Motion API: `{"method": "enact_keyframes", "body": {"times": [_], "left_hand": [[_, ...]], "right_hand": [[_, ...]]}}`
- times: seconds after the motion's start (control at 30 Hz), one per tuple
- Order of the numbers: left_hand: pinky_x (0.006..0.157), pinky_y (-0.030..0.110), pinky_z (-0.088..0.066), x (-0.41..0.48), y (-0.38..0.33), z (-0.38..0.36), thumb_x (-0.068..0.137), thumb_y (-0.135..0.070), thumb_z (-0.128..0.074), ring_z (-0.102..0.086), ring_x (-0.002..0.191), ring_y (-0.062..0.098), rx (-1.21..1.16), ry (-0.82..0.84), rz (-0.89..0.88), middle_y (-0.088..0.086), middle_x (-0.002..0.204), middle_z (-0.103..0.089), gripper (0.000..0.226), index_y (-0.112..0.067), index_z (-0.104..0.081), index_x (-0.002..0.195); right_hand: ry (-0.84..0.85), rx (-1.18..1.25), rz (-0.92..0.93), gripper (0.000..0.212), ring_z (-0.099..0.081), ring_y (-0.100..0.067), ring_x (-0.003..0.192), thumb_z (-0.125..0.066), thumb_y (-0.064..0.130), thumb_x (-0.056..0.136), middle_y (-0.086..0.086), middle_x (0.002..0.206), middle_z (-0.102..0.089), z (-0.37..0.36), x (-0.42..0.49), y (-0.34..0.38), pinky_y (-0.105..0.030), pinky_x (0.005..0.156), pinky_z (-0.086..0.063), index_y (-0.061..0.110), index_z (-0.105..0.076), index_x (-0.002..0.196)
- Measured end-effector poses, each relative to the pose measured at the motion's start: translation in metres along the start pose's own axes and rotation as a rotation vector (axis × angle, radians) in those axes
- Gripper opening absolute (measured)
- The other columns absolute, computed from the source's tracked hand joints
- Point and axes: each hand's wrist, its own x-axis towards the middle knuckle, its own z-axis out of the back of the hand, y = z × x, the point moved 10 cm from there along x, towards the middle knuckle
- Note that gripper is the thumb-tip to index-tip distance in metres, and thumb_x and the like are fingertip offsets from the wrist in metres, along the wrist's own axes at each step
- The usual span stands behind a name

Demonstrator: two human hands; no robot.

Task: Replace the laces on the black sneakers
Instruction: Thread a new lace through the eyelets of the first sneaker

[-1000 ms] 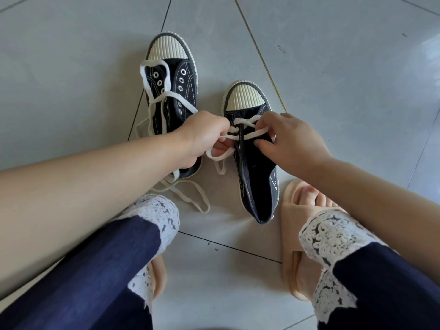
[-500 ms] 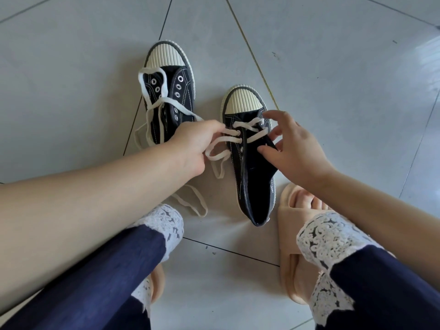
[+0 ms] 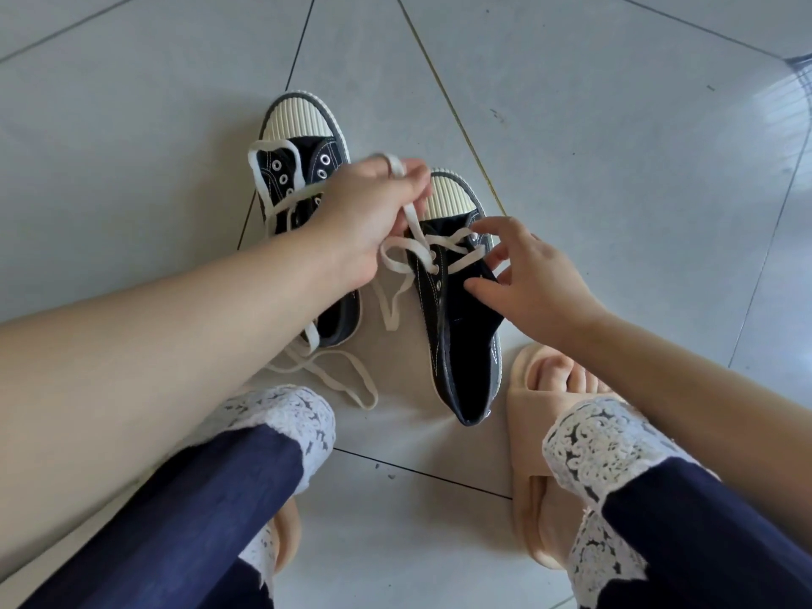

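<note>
Your left hand pinches the white lace to draw slack (eyelets just below); your right hand, fingers spread, steadies the black sneaker.

Hands: my left hand and my right hand, both bare.
Arms: my left forearm and right forearm, uncovered as far as the frame shows.
Trousers: dark navy fabric trousers, plain, seen on my left leg and right leg.
Cuffs: a broad white lace cuff of scrolling pattern ends each leg, the left cuff and the right cuff; navy shows through the openwork.
Footwear: pale peach moulded slide sandals; the right sandal is thick-soled with a wide strap, the left sandal is mostly hidden under the trouser leg.
Toes: bare toes show at the right sandal's open front.
</note>
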Motion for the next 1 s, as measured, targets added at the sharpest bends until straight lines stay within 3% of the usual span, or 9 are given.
{"method": "enact_keyframes", "body": {"times": [0.17,0.3,0.37,0.43,0.57,0.7,0.77,0.87,1.0], "left_hand": [[0.058,0.018,-0.049,-0.006,-0.065,-0.012,0.095,-0.008,-0.043,-0.059,0.062,0.009,0.212,0.033,-0.311,0.0,0.071,-0.061,0.019,-0.013,-0.06,0.088],[0.057,0.02,-0.05,-0.027,-0.059,-0.056,0.093,-0.008,-0.046,-0.057,0.05,0.008,0.701,0.17,-0.5,-0.002,0.063,-0.058,0.017,-0.006,-0.062,0.086],[0.064,0.024,-0.049,-0.041,-0.044,-0.071,0.091,-0.009,-0.046,-0.06,0.059,0.006,0.871,0.278,-0.564,-0.005,0.066,-0.058,0.015,-0.012,-0.057,0.082],[0.062,0.01,-0.036,-0.057,-0.03,-0.09,0.091,-0.013,-0.045,-0.057,0.074,-0.003,1.059,0.415,-0.677,-0.009,0.075,-0.057,0.013,-0.017,-0.058,0.088],[0.082,0.029,-0.042,-0.068,-0.006,-0.107,0.091,-0.005,-0.041,-0.055,0.096,0.024,1.303,0.536,-0.823,0.007,0.102,-0.06,0.012,-0.01,-0.051,0.097],[0.069,0.027,-0.042,-0.06,-0.019,-0.111,0.091,-0.001,-0.033,-0.056,0.088,0.026,1.389,0.396,-0.833,0.013,0.108,-0.057,0.032,-0.006,-0.045,0.121],[0.075,0.028,-0.043,-0.068,-0.014,-0.124,0.089,0.001,-0.029,-0.057,0.097,0.025,1.571,0.385,-0.926,0.017,0.123,-0.052,0.046,-0.005,-0.031,0.135],[0.042,0.029,-0.026,-0.08,-0.009,-0.126,0.084,0.002,-0.035,-0.04,0.054,0.017,1.567,0.397,-0.921,0.003,0.079,-0.049,0.049,-0.006,-0.028,0.133],[0.045,0.03,-0.025,-0.07,-0.001,-0.11,0.089,0.001,-0.034,-0.043,0.053,0.021,1.508,0.402,-0.797,-0.004,0.069,-0.033,0.027,-0.008,-0.033,0.114]], "right_hand": [[-0.065,0.078,0.014,0.022,-0.053,-0.005,0.078,-0.057,0.024,0.088,0.005,0.095,-0.056,0.023,0.01,0.014,-0.006,0.068,-0.036,0.031,-0.06,0.108],[0.047,0.921,-0.21,0.036,-0.063,-0.01,0.08,-0.036,0.039,0.099,0.004,0.081,-0.068,0.027,0.016,0.02,-0.026,0.077,-0.049,0.023,-0.067,0.088],[0.199,1.084,-0.251,0.045,-0.064,-0.014,0.076,-0.037,0.047,0.094,-0.002,0.08,-0.068,0.021,0.016,0.03,-0.031,0.077,-0.051,0.013,-0.067,0.095],[0.35,1.125,-0.232,0.039,-0.065,-0.016,0.074,-0.049,0.04,0.085,-0.004,0.081,-0.069,0.017,0.012,0.043,-0.028,0.069,-0.054,0.008,-0.062,0.104],[0.393,1.201,-0.122,0.034,-0.066,-0.014,0.078,-0.06,0.02,0.075,0.004,0.077,-0.065,0.04,0.014,0.06,-0.026,0.075,-0.054,0.012,-0.062,0.108],[0.334,0.351,-0.098,0.043,-0.064,-0.015,0.099,-0.071,0.045,0.068,0.0,0.102,-0.069,0.043,0.019,0.052,-0.034,0.09,-0.051,0.019,-0.068,0.102],[0.416,0.237,-0.151,0.038,-0.064,-0.021,0.1,-0.066,0.046,0.072,-0.005,0.101,-0.07,0.032,0.014,0.051,-0.039,0.095,-0.049,0.016,-0.071,0.095],[0.374,0.277,-0.104,0.012,-0.065,-0.013,0.088,-0.07,0.019,0.077,0.002,0.083,-0.071,0.036,0.014,0.056,-0.026,0.085,-0.048,0.022,-0.072,0.089],[0.141,0.981,-0.151,0.023,-0.058,-0.007,0.054,-0.049,-0.002,0.09,0.004,0.062,-0.061,0.07,0.022,0.045,-0.024,0.066,-0.055,0.013,-0.066,0.093]]}}
